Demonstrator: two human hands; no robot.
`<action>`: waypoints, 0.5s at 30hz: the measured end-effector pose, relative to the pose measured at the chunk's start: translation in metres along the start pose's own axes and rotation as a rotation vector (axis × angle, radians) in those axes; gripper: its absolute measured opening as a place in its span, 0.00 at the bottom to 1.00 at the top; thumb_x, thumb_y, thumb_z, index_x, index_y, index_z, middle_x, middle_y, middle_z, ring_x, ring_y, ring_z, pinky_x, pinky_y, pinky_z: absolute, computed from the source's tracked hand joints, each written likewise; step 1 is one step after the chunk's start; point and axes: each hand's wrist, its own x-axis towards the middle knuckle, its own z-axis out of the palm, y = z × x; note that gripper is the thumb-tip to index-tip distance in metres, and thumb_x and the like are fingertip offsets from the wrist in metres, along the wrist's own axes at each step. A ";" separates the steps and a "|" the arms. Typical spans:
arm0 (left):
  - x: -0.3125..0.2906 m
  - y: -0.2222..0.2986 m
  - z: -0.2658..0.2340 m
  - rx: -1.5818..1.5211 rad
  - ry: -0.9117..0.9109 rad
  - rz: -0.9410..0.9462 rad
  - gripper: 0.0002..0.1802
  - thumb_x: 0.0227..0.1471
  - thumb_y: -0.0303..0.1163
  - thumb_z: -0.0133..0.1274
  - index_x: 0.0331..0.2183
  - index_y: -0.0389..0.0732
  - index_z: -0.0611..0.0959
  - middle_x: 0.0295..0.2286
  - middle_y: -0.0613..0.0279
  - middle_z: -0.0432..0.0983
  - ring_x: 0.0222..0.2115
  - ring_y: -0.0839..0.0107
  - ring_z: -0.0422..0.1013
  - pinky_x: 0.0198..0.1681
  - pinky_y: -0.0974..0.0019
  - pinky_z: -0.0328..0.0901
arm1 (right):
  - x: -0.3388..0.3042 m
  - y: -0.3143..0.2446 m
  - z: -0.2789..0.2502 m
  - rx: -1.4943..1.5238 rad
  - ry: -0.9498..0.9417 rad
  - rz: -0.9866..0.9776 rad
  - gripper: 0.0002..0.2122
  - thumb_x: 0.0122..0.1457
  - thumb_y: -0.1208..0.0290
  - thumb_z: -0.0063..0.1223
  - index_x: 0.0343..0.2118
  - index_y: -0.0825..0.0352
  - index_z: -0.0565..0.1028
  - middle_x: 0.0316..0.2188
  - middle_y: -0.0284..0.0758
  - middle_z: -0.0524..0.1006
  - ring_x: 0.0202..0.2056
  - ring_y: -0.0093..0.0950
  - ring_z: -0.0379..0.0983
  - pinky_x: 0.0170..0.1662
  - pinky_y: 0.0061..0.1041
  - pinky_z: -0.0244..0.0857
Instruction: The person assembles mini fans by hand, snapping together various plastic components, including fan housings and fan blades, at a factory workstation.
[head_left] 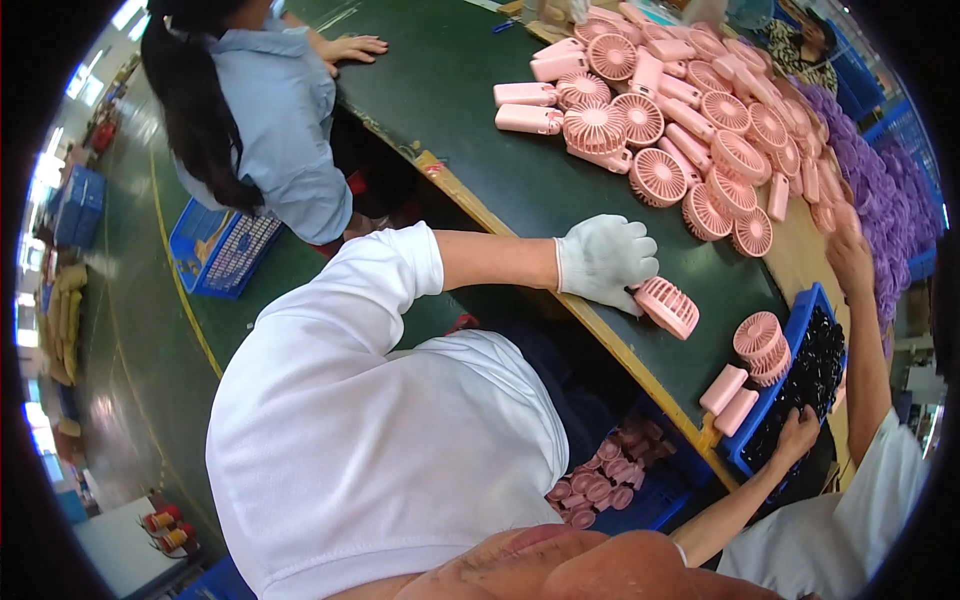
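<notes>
My left hand (606, 258), in a white knitted glove, reaches over the near edge of the green worktable (450, 130). Its fingers are curled, with the thumb against a pink handheld fan (668, 307), whose round slatted head sticks out past the thumb. The rest of that fan is hidden under the glove. My right hand does not show. Beyond my left hand lies a big heap of pink handheld fans (700, 130). To its right, a few pink fan heads (762, 347) and two pink handles (737, 410) lie beside a blue tray (808, 305) of small black parts.
At right a co-worker's bare hand (797, 434) is in the tray, the other hand (850, 255) by the heap. At left another person (265, 110) rests a hand on the table. Purple items (890, 210) lie far right. Below the edge, a blue bin (655, 500) holds pink fans.
</notes>
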 end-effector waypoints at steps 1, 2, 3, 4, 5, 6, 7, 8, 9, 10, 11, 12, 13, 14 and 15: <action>0.002 0.003 0.002 -0.007 0.001 0.010 0.22 0.32 0.54 0.60 0.19 0.45 0.76 0.22 0.64 0.69 0.26 0.66 0.68 0.28 0.63 0.64 | -0.011 0.038 0.012 0.001 0.160 -0.052 0.17 0.51 0.70 0.51 0.42 0.75 0.74 0.35 0.49 0.76 0.37 0.45 0.73 0.43 0.35 0.66; 0.001 0.003 0.004 -0.007 -0.046 -0.035 0.23 0.34 0.56 0.59 0.20 0.45 0.77 0.22 0.64 0.69 0.27 0.65 0.68 0.27 0.63 0.65 | -0.011 0.050 0.018 -0.072 0.267 -0.133 0.18 0.53 0.72 0.50 0.46 0.76 0.71 0.36 0.48 0.77 0.34 0.41 0.75 0.39 0.31 0.68; -0.001 0.001 0.006 -0.010 -0.095 -0.083 0.24 0.35 0.57 0.58 0.20 0.45 0.77 0.22 0.63 0.70 0.27 0.65 0.69 0.27 0.63 0.66 | -0.008 0.043 0.018 -0.069 0.263 -0.144 0.18 0.53 0.72 0.50 0.46 0.76 0.71 0.36 0.48 0.77 0.34 0.41 0.75 0.39 0.31 0.68; -0.001 0.001 0.003 -0.012 -0.166 -0.102 0.25 0.39 0.59 0.55 0.21 0.44 0.78 0.24 0.61 0.72 0.28 0.63 0.71 0.26 0.61 0.68 | -0.008 0.033 0.009 0.168 0.139 0.093 0.18 0.54 0.73 0.49 0.47 0.76 0.70 0.35 0.47 0.77 0.32 0.38 0.75 0.37 0.29 0.68; -0.001 -0.002 -0.001 -0.036 -0.254 -0.149 0.26 0.40 0.59 0.54 0.22 0.44 0.79 0.25 0.59 0.73 0.29 0.62 0.72 0.26 0.60 0.68 | -0.008 0.025 0.003 0.396 0.012 0.336 0.18 0.55 0.74 0.49 0.47 0.77 0.69 0.35 0.46 0.77 0.31 0.36 0.75 0.35 0.28 0.69; 0.006 0.001 -0.006 -0.097 -0.341 -0.140 0.26 0.41 0.60 0.54 0.23 0.44 0.79 0.25 0.58 0.74 0.30 0.60 0.73 0.26 0.58 0.69 | -0.015 0.059 0.005 0.553 0.044 0.210 0.17 0.56 0.75 0.48 0.48 0.76 0.69 0.34 0.44 0.77 0.30 0.30 0.75 0.33 0.26 0.69; 0.010 0.000 -0.007 -0.090 -0.447 -0.180 0.27 0.42 0.60 0.52 0.24 0.43 0.80 0.26 0.56 0.76 0.30 0.58 0.75 0.26 0.56 0.69 | -0.019 0.055 0.007 0.482 0.127 0.098 0.17 0.56 0.75 0.48 0.48 0.76 0.69 0.33 0.44 0.77 0.29 0.29 0.74 0.32 0.26 0.68; 0.006 -0.003 -0.012 -0.071 -0.463 -0.218 0.27 0.43 0.60 0.52 0.23 0.44 0.80 0.26 0.56 0.76 0.29 0.57 0.75 0.26 0.55 0.69 | -0.009 0.017 -0.002 0.291 0.006 0.193 0.17 0.56 0.75 0.49 0.48 0.76 0.69 0.33 0.42 0.78 0.29 0.28 0.74 0.32 0.25 0.68; 0.008 -0.003 -0.010 -0.096 -0.387 -0.173 0.26 0.42 0.59 0.52 0.22 0.44 0.80 0.25 0.57 0.76 0.28 0.57 0.75 0.26 0.55 0.69 | -0.020 0.031 0.008 0.509 0.111 0.249 0.17 0.56 0.74 0.50 0.48 0.75 0.70 0.31 0.38 0.78 0.28 0.25 0.74 0.31 0.22 0.67; 0.013 -0.002 -0.013 -0.070 -0.474 -0.199 0.26 0.44 0.59 0.51 0.24 0.44 0.82 0.26 0.55 0.78 0.29 0.58 0.76 0.28 0.57 0.70 | -0.025 0.027 0.012 0.736 0.052 0.343 0.17 0.57 0.73 0.51 0.48 0.74 0.70 0.29 0.35 0.77 0.25 0.22 0.72 0.25 0.18 0.65; 0.012 -0.004 -0.009 -0.069 -0.399 -0.182 0.28 0.44 0.60 0.50 0.20 0.42 0.82 0.22 0.54 0.77 0.26 0.58 0.75 0.26 0.58 0.69 | -0.022 0.024 0.007 0.727 -0.094 0.409 0.16 0.57 0.73 0.52 0.47 0.74 0.71 0.28 0.33 0.76 0.22 0.19 0.71 0.21 0.15 0.60; 0.018 0.001 -0.010 0.023 -0.477 -0.269 0.30 0.44 0.61 0.49 0.15 0.42 0.81 0.18 0.54 0.75 0.22 0.57 0.74 0.23 0.58 0.67 | -0.025 0.018 0.007 0.705 -0.046 0.426 0.16 0.56 0.73 0.52 0.47 0.75 0.71 0.28 0.34 0.75 0.21 0.19 0.71 0.18 0.16 0.58; 0.016 -0.003 -0.004 0.013 -0.396 -0.295 0.31 0.44 0.61 0.49 0.13 0.42 0.80 0.15 0.54 0.73 0.19 0.55 0.73 0.22 0.58 0.65 | -0.024 0.010 -0.001 0.799 -0.085 0.440 0.16 0.57 0.74 0.51 0.47 0.75 0.70 0.28 0.34 0.75 0.21 0.19 0.72 0.19 0.15 0.58; 0.015 -0.007 -0.002 -0.021 -0.310 -0.304 0.30 0.44 0.61 0.49 0.15 0.43 0.81 0.17 0.54 0.74 0.20 0.55 0.73 0.22 0.59 0.65 | -0.023 0.005 -0.009 0.817 -0.093 0.455 0.14 0.55 0.74 0.51 0.44 0.75 0.73 0.26 0.36 0.75 0.21 0.21 0.72 0.20 0.18 0.62; 0.016 -0.010 -0.002 -0.110 -0.194 -0.352 0.29 0.44 0.61 0.49 0.18 0.44 0.82 0.19 0.53 0.74 0.21 0.54 0.72 0.22 0.59 0.65 | -0.024 0.019 -0.014 0.385 -0.044 0.346 0.13 0.53 0.74 0.51 0.40 0.75 0.75 0.22 0.37 0.74 0.21 0.21 0.72 0.23 0.22 0.65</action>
